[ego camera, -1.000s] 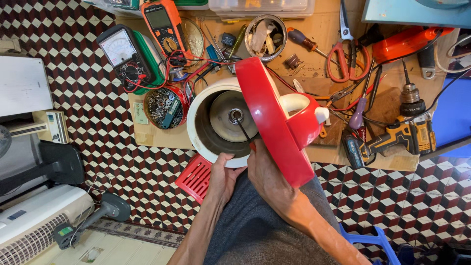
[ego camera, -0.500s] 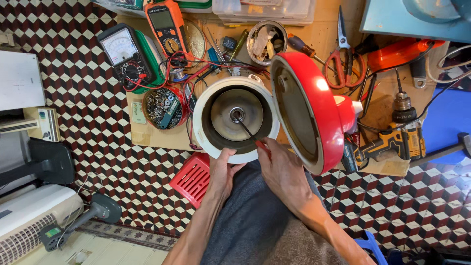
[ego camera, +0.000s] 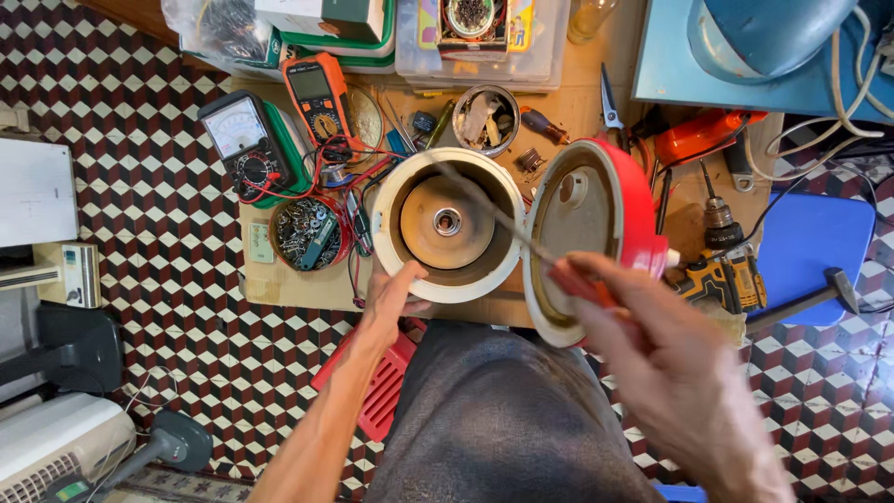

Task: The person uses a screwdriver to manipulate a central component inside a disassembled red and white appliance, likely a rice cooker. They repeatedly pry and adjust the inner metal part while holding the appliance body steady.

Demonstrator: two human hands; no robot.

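I have the rice cooker (ego camera: 453,226) standing on the worktop (ego camera: 279,279) right in front of my lap, and its red lid (ego camera: 596,233) is already swung open to the right, so the whole inside is on show. The inner pot is out: I look straight down onto the round metal heating plate (ego camera: 447,222) with its small sprung button in the middle. That much of the opening-up is done.

My left hand (ego camera: 389,300) rests on the near rim of the white body, fingers curled over the edge and steadying it. My right hand (ego camera: 666,359) is closed around the red handle of a screwdriver (ego camera: 521,237); its long thin shaft slants up and left across the mouth of the cooker, the tip near the far rim, not yet on the plate as far as I can tell.

I judge the job to be early in the inside work: the plate looks seated in place and I see no loose parts lifted out of the body.

Around the cooker lie 2 multimeters (ego camera: 250,140), a round tin of screws (ego camera: 307,233), a cordless drill (ego camera: 722,265) and pliers (ego camera: 607,102), all well within reach.
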